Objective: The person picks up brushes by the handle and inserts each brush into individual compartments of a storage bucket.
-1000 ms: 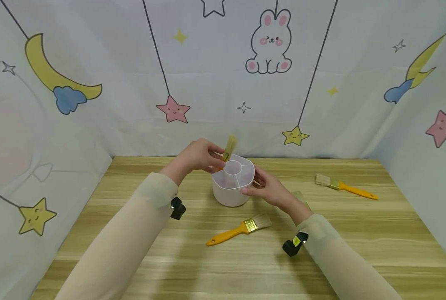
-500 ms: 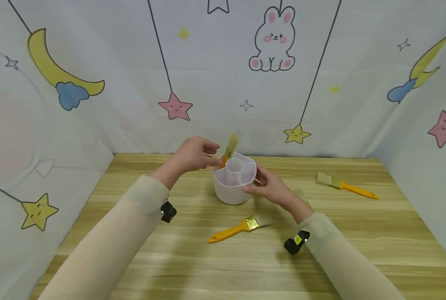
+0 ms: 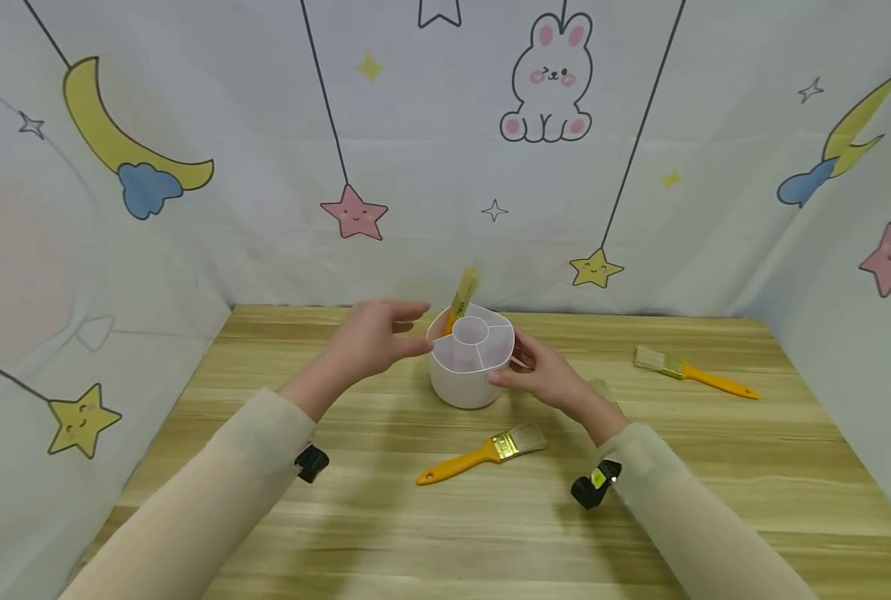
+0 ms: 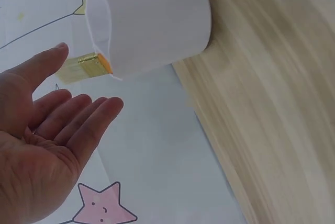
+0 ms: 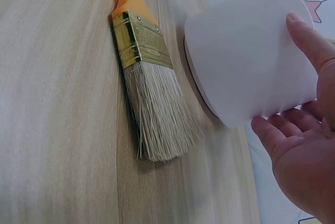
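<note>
A white divided desk organizer point(image 3: 463, 385) with a round middle cup stands on the table. One paintbrush point(image 3: 465, 289) leans in its left rear compartment, bristles up and orange handle down inside. My left hand point(image 3: 370, 337) is just left of the rim, holding nothing; in the left wrist view its fingers point(image 4: 86, 124) are spread apart beside the brush's bristles. My right hand point(image 3: 553, 379) grips the organizer's right side, thumb in front and fingers behind. In the right wrist view, that thumb point(image 5: 309, 35) presses near the rim.
A second paintbrush point(image 3: 483, 454) lies in front of the organizer, orange handle to the left. Another brush point(image 3: 696, 374) rests at the right of the table. Bristles of one more brush point(image 3: 601, 390) show behind my right forearm. A printed curtain point(image 3: 445, 167) borders the table's back.
My left hand has let go of the paintbrush, now in the organizer, and moved left and slightly down from it. My right hand keeps its grip on the organizer.
</note>
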Tool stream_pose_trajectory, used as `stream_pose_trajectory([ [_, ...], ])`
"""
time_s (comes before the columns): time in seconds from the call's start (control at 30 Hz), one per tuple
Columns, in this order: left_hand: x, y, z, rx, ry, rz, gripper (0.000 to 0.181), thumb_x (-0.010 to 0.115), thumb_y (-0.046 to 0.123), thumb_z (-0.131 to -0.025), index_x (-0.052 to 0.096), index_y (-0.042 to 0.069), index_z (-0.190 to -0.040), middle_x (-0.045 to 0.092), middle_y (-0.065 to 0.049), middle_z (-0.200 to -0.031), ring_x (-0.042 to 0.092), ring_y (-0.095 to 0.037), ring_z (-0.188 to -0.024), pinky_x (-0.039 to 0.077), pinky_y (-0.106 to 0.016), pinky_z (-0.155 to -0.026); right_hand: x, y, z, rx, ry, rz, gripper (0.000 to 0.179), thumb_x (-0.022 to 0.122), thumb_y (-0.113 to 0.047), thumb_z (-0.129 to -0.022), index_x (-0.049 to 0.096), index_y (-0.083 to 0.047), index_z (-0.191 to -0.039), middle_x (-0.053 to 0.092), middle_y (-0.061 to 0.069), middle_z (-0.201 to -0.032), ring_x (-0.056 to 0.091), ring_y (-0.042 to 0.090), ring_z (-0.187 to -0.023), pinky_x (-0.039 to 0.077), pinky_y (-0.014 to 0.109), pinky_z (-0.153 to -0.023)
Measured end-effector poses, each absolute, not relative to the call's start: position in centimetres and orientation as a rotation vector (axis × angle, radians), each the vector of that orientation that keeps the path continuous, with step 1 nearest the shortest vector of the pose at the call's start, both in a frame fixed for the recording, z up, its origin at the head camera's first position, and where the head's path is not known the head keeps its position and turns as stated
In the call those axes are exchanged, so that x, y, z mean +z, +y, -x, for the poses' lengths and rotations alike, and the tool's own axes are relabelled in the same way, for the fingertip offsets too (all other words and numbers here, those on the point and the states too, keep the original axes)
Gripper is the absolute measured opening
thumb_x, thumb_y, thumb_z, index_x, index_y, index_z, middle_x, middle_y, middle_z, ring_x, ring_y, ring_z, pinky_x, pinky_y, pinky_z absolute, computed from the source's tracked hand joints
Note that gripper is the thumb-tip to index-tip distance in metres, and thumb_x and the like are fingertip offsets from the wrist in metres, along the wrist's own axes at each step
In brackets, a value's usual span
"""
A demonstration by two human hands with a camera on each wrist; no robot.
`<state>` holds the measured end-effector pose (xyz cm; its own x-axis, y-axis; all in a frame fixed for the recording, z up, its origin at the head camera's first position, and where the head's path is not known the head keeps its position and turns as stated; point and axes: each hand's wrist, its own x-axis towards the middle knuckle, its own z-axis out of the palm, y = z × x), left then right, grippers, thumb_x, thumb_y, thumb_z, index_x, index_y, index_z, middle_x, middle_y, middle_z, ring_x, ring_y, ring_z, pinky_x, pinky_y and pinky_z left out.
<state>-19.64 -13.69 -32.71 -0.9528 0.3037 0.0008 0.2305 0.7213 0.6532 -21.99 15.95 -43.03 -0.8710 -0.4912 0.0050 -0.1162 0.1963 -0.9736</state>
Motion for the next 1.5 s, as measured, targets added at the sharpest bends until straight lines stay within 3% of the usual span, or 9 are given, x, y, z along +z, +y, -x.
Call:
stream_pose_trajectory([
  [0.2, -34.4, -14.0, 17.8, 1.033, 2.883, -0.474, 0.065, 0.087, 0.029, -0.092, 0.064, 0.009, -0.150, 0.065, -0.011, -0.148, 0.069, -0.031, -0.129, 0.058, -0.049, -0.106, -43.1, 16.0, 22.1, -1.723, 2.174, 0.589, 0.092, 0.079, -0.003, -0.097, 0.023, -0.004, -0.170, 0.032, 0.019, -0.172, 0.031, 0.036, -0.159, 0.033, 0.050, -0.127],
  [0.43, -36.1, -14.4, 15.8, 1.011, 2.895, -0.523, 0.064, 0.090, 0.027, -0.090, 0.067, 0.010, -0.147, 0.067, -0.012, -0.145, 0.071, -0.033, -0.124, 0.064, -0.047, -0.095, -43.1, 16.0, 22.0, -1.718, 2.179, 0.573, 0.092, 0.079, -0.003, -0.097, 0.023, -0.003, -0.170, 0.032, 0.020, -0.172, 0.032, 0.037, -0.159, 0.034, 0.050, -0.127],
  [0.6, -37.1, -14.2, 14.8, 0.890, 2.924, -0.587, 0.063, 0.090, 0.029, -0.090, 0.068, 0.010, -0.145, 0.071, -0.015, -0.138, 0.078, -0.031, -0.103, 0.066, -0.044, -0.086, -43.1, 16.0, 21.9, -1.722, 2.179, 0.567, 0.092, 0.079, -0.002, -0.097, 0.023, -0.002, -0.170, 0.033, 0.020, -0.172, 0.032, 0.037, -0.159, 0.034, 0.050, -0.127],
  [0.73, -37.8, -13.7, 14.1, 0.830, 2.938, -0.658, 0.062, 0.091, 0.027, -0.088, 0.070, 0.010, -0.144, 0.075, -0.015, -0.131, 0.073, -0.023, -0.081, 0.064, -0.043, -0.083, -43.1, 16.0, 21.9, -1.720, 2.182, 0.563, 0.092, 0.079, -0.002, -0.097, 0.023, -0.003, -0.170, 0.033, 0.020, -0.172, 0.033, 0.037, -0.158, 0.035, 0.050, -0.127],
  [0.83, -38.4, -13.2, 13.6, 0.838, 2.934, -0.709, 0.062, 0.092, 0.026, -0.086, 0.071, 0.009, -0.142, 0.075, -0.013, -0.131, 0.075, -0.025, -0.092, 0.063, -0.045, -0.092, -43.1, 16.0, 22.0, -1.715, 2.185, 0.565, 0.092, 0.079, -0.003, -0.097, 0.023, -0.003, -0.170, 0.033, 0.020, -0.172, 0.033, 0.037, -0.158, 0.035, 0.050, -0.127],
  [0.97, -39.4, -12.7, 12.9, 0.853, 2.909, -0.743, 0.064, 0.093, 0.027, -0.085, 0.070, 0.008, -0.142, 0.073, -0.010, -0.135, 0.071, -0.030, -0.123, 0.058, -0.049, -0.106, -43.1, 16.1, 22.0, -1.711, 2.189, 0.563, 0.091, 0.079, -0.005, -0.097, 0.024, -0.004, -0.170, 0.034, 0.019, -0.171, 0.033, 0.037, -0.158, 0.035, 0.050, -0.126],
  [1.2, -41.1, -11.7, 12.3, 0.813, 2.860, -0.824, 0.069, 0.093, 0.034, -0.085, 0.068, 0.008, -0.145, 0.069, -0.008, -0.144, 0.068, -0.028, -0.130, 0.055, -0.048, -0.110, -43.0, 16.0, 22.0, -1.715, 2.182, 0.564, 0.091, 0.079, -0.004, -0.097, 0.025, -0.004, -0.170, 0.035, 0.019, -0.171, 0.033, 0.037, -0.158, 0.035, 0.050, -0.126],
  [1.5, -43.2, -10.7, 12.0, 0.759, 2.816, -0.948, 0.068, 0.091, 0.037, -0.087, 0.068, 0.008, -0.144, 0.064, -0.012, -0.149, 0.063, -0.029, -0.136, 0.053, -0.049, -0.113, -43.2, 16.0, 22.2, -1.712, 2.193, 0.584, 0.091, 0.079, -0.003, -0.097, 0.024, -0.001, -0.169, 0.035, 0.022, -0.170, 0.034, 0.039, -0.158, 0.036, 0.050, -0.126],
])
